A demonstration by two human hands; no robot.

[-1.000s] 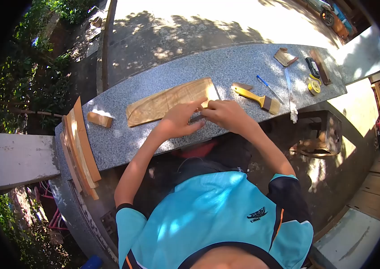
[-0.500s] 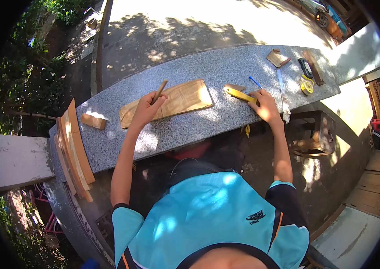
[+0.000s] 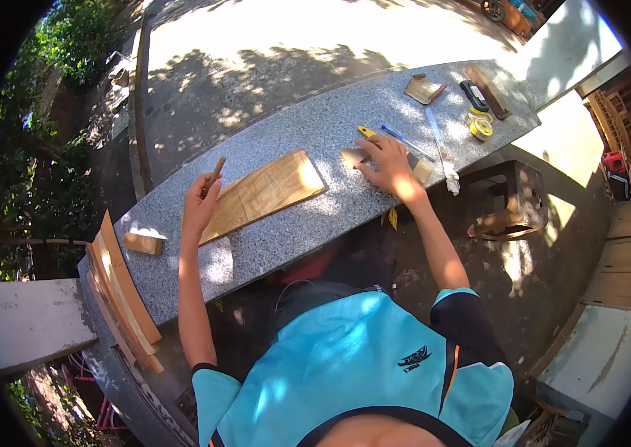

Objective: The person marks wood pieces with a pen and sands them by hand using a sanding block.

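My left hand is closed around a short brown wooden stick, which points up and away from the fingers. It is above the left end of a flat wooden board with a dark line across it. On the stone slab, my right hand rests with fingers spread and thumb apart over a piece of wood, hiding its middle. The end of a yellow tool shows just past its fingertips; the rest is covered. A blue pen lies beside the fingers.
On the slab lie a metal ruler, tape measure, black tool, wood strip and angled wood piece. A small block and curved strips sit left. A stool stands right.
My right hand has let go of the yellow tool and spread over the piece of wood. My left hand, still with the stick, has moved toward the board's left end. The view has shifted.
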